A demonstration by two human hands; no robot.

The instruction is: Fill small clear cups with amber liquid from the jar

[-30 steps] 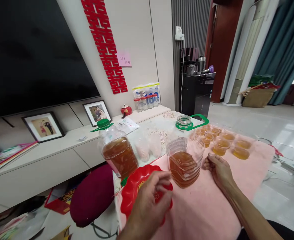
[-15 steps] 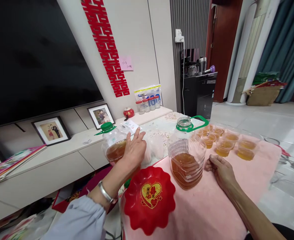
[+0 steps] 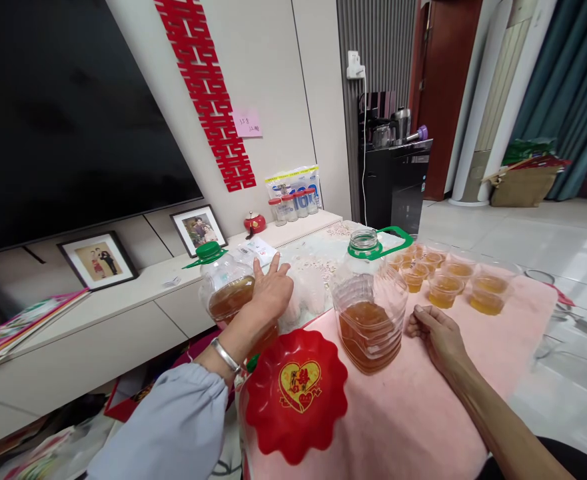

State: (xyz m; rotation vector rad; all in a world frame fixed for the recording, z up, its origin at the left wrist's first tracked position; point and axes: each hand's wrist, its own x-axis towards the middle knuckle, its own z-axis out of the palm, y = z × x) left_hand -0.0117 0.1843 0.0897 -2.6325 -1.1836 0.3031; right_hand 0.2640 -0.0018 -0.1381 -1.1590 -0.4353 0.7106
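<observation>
My left hand [image 3: 273,290], silver bangle at its wrist, is raised with fingers spread, partly covering a capped clear plastic jug [image 3: 230,297] of amber liquid. Whether it touches that jug I cannot tell. My right hand [image 3: 436,333] rests on the pink cloth, fingers curled; anything inside them is hidden. Just left of it stands a second jug [image 3: 370,333], uncapped, with a green handle and amber liquid in its lower half. In front of the jugs lies a red scalloped plastic dish [image 3: 296,433] with a gold heart print.
Several clear cups [image 3: 446,291] of amber liquid stand at the right on the pink cloth [image 3: 398,427]. Clear plastic wrapping [image 3: 308,287] lies behind the dish. On the white cabinet [image 3: 188,290] are framed photos [image 3: 200,230], red-lidded jars [image 3: 293,208] and a red pot [image 3: 254,223].
The view has shifted slightly. My left forearm has swung a little to the right, its fingers still spread. My right hand and both jugs stay in place.
</observation>
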